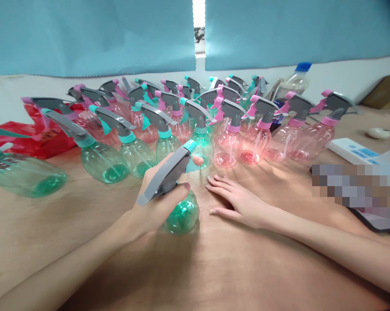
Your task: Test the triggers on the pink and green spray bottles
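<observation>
My left hand (156, 194) is wrapped round the neck of a green spray bottle (182, 214), which has a grey trigger head with a teal nozzle pointing away to the right. The bottle's base is at or close to the wooden table (233, 272). To its right, my right hand (236, 201) lies flat on the table with fingers stretched out, holding nothing. Just beyond both hands stand green spray bottles (136, 153) with teal collars and pink spray bottles (227, 144) with pink collars, several of each, in crowded rows.
A red plastic bag (49, 138) lies behind the bottles at left. A clear bottle with a blue cap (293, 82) stands at the back right. Farther right are a white device (359, 151), a white mouse-like object (378, 133) and a cardboard box (384, 90). Blue curtains (91, 36) hang behind.
</observation>
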Demonstrator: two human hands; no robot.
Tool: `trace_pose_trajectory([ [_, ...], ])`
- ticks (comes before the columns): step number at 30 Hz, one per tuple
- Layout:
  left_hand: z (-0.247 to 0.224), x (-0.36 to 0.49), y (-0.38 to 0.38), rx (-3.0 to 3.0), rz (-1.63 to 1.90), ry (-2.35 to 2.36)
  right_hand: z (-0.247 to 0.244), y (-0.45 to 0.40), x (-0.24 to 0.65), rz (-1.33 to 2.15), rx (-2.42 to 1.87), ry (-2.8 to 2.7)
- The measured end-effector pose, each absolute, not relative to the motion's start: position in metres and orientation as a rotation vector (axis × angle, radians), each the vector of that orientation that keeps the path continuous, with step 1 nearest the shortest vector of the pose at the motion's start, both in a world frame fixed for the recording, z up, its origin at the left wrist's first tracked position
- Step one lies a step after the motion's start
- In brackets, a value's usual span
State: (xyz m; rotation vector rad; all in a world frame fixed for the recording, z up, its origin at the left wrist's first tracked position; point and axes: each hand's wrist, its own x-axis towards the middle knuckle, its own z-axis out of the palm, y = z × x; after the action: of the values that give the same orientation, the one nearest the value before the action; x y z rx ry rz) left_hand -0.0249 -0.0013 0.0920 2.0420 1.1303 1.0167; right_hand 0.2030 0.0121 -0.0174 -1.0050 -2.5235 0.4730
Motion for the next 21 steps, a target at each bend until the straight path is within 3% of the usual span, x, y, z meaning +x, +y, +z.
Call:
trace_pose_trajectory([
  [21, 0.0878, -0.0224, -0.0023, 1.865, 1.119, 1.086, -0.0158, 0.0116, 0.2027, 0.474, -1.024, -2.545],
])
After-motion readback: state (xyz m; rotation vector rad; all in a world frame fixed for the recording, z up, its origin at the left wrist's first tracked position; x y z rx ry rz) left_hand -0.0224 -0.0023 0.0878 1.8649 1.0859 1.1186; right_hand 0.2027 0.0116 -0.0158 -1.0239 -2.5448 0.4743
